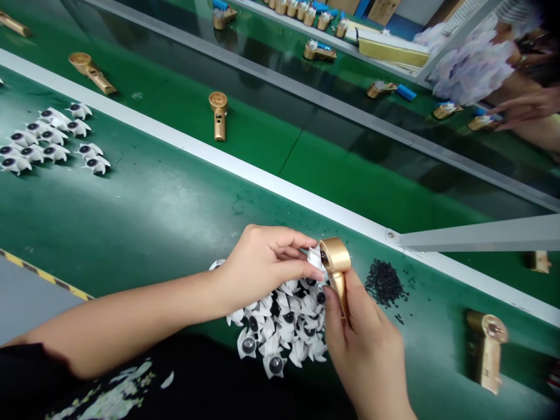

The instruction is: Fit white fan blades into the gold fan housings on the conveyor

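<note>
My right hand (365,338) grips the handle of a gold fan housing (336,255), its round head turned toward my left hand. My left hand (266,262) pinches a white fan blade (315,257) between thumb and fingers, right at the open face of the housing head. Under and between my hands lies a pile of white fan blades (289,326) with dark centres. To the right of the housing sits a heap of small black parts (385,282) on the green table (166,204).
Another gold housing (490,350) lies at the right. More white blades (32,153) stand at the far left. Beyond a white rail (245,173), gold housings (217,111) rest on a green surface. A person's hand (531,108) is at the upper right.
</note>
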`<state>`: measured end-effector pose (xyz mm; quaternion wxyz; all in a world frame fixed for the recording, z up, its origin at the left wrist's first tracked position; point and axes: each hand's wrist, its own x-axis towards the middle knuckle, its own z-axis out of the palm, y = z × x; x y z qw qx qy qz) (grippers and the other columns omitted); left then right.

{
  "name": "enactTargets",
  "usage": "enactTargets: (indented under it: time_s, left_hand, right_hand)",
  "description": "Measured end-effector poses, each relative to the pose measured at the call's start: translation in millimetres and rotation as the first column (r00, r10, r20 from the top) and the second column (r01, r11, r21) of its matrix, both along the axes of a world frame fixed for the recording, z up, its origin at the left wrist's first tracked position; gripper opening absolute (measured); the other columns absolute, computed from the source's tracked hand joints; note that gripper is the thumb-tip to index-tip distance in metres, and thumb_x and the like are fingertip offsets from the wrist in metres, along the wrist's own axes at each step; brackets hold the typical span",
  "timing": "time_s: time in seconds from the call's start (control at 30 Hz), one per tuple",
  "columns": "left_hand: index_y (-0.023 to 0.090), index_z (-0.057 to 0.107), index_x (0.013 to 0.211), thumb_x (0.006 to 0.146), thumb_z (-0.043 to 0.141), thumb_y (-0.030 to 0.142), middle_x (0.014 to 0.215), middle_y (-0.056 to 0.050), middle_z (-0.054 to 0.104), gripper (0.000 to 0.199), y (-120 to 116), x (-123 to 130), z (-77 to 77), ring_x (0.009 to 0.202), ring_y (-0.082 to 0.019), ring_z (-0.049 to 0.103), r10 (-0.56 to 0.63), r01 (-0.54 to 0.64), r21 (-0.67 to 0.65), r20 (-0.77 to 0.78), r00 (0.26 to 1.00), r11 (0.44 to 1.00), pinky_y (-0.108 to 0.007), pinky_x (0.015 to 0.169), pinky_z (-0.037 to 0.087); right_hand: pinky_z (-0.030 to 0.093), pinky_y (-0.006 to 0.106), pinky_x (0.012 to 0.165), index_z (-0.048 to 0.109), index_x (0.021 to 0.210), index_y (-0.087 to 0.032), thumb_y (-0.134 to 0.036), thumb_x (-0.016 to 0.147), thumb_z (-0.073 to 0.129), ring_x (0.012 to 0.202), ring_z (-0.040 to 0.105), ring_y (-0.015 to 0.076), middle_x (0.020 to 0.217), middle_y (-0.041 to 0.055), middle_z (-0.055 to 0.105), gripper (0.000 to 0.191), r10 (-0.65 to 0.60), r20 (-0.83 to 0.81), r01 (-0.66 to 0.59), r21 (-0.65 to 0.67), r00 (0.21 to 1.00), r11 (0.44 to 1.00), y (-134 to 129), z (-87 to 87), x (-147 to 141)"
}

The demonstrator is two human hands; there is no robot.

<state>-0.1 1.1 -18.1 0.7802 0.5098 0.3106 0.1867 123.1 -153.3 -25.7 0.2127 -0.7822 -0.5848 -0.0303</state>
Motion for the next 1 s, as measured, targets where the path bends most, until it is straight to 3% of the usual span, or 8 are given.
enactTargets:
  time_s: [0.17,0.37,0.5,0.6,0.7,0.83,0.9,1.0]
  left_hand:
    - [0.018,0.074,0.094,0.065,0.088,0.019,0.078,0.0,0.079,0.032,4.1,1.3,-0.8,0.076,-0.014,0.076,0.003,0.001,-0.169,0.018,1.0,0.986,-0.024,0.077,0.061]
    - [0.014,0.071,0.103,0.057,0.092,0.016,0.085,-0.003,0.077,0.051,13.5,3.2,-0.7,0.076,-0.014,0.074,0.008,-0.018,-0.282,-0.038,0.999,0.959,-0.026,0.077,0.06]
    - [0.018,0.065,0.12,0.057,0.093,0.026,0.09,-0.003,0.073,0.07,18.9,0.6,-3.3,0.078,-0.016,0.072,-0.027,0.022,-0.126,-0.04,0.999,0.992,-0.03,0.078,0.059]
    - [0.025,0.055,0.135,0.06,0.09,0.044,0.116,-0.008,0.066,0.085,23.8,-0.2,-11.1,0.086,-0.019,0.068,0.005,0.031,0.229,-0.154,0.988,0.973,-0.035,0.076,0.058]
    - [0.026,0.053,0.138,0.077,0.077,0.048,0.13,-0.01,0.058,0.069,26.6,2.7,-18.0,0.096,-0.021,0.062,0.042,0.13,0.6,-0.264,0.964,0.789,-0.039,0.081,0.055]
    - [0.021,0.065,0.122,0.095,0.052,0.021,0.124,-0.009,0.064,0.03,27.3,15.2,-22.2,0.113,-0.021,0.058,-0.278,0.359,0.792,-0.248,0.928,0.493,-0.04,0.1,0.048]
    - [0.022,0.066,0.122,0.094,0.044,0.01,0.131,-0.008,0.063,0.037,28.6,23.9,-24.8,0.123,-0.023,0.053,-0.426,0.428,0.843,-0.273,0.863,0.327,-0.042,0.107,0.044]
    - [0.027,0.065,0.125,0.085,0.04,-0.004,0.145,-0.002,0.056,0.056,32.5,35.0,-29.4,0.137,-0.028,0.043,-0.538,0.52,0.849,-0.396,0.744,0.095,-0.05,0.112,0.038]
  right_hand:
    - [0.044,0.025,0.047,0.045,0.14,-0.01,-0.02,0.098,0.051,0.064,0.067,0.0179,0.086,0.0115,0.072,0.044,0.047,0.096,-0.047,-0.003,0.994,0.999,-1.1,1.6,3.9]
    - [0.043,0.026,0.046,0.043,0.141,-0.007,-0.017,0.096,0.052,0.056,0.062,0.0157,0.086,0.011,0.071,0.047,0.137,0.191,-0.131,-0.043,0.972,0.99,4.5,5.1,8.4]
    - [0.045,0.024,0.048,0.048,0.137,-0.01,-0.019,0.096,0.052,0.057,0.062,0.0148,0.081,0.0072,0.07,0.042,0.201,0.056,-0.2,-0.016,0.978,0.98,10.9,8.9,13.7]
    - [0.047,0.026,0.053,0.052,0.137,-0.017,-0.023,0.097,0.048,0.061,0.063,0.0164,0.088,0.0071,0.071,0.041,0.141,-0.044,-0.145,-0.082,0.989,0.986,32.6,9.4,35.3]
    - [0.047,0.034,0.058,0.048,0.142,-0.014,-0.026,0.096,0.045,0.072,0.066,0.0253,0.099,0.0144,0.071,0.047,-0.096,0.106,0.115,-0.193,0.99,0.974,75.0,1.3,76.1]
    - [0.048,0.04,0.064,0.043,0.144,-0.002,-0.033,0.091,0.056,0.083,0.066,0.0346,0.106,0.0253,0.067,0.062,-0.166,0.177,0.212,-0.282,0.97,0.936,128.4,-16.7,132.1]
    - [0.048,0.044,0.071,0.056,0.132,-0.004,-0.039,0.087,0.062,0.088,0.065,0.037,0.104,0.0242,0.067,0.057,-0.141,0.162,0.184,-0.293,0.977,0.938,134.1,-19.7,148.7]
    - [0.047,0.048,0.083,0.064,0.116,-0.009,-0.044,0.092,0.055,0.1,0.061,0.0372,0.107,0.0212,0.065,0.043,-0.119,0.151,0.152,-0.233,0.981,0.96,103.8,-13.1,153.8]
